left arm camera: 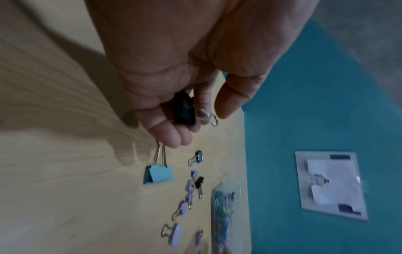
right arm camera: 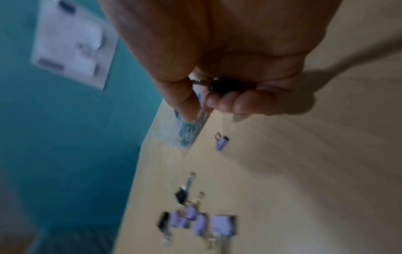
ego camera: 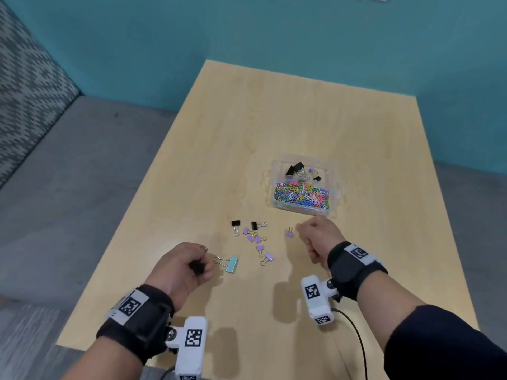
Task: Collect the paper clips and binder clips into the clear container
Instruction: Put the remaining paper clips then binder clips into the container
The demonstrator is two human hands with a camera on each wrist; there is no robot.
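My left hand (ego camera: 201, 266) hovers low over the near-left table and grips a black binder clip (left arm camera: 183, 110) in its curled fingers. A teal binder clip (ego camera: 231, 264) lies just right of it. My right hand (ego camera: 306, 231) is a fist in front of the clear container (ego camera: 334, 171) and holds another black binder clip (right arm camera: 228, 86). The container holds coloured paper clips (ego camera: 301, 194) and a few binder clips (ego camera: 295, 168). Loose on the table lie two black binder clips (ego camera: 235, 224), several purple binder clips (ego camera: 259, 242) and a lone purple one (ego camera: 290, 233) beside my right hand.
The wooden table (ego camera: 247, 119) ends at a teal wall behind and drops to grey flooring on the left. A sheet of paper (left arm camera: 330, 185) hangs on the wall. A black cable (ego camera: 356, 338) trails from my right wrist camera.
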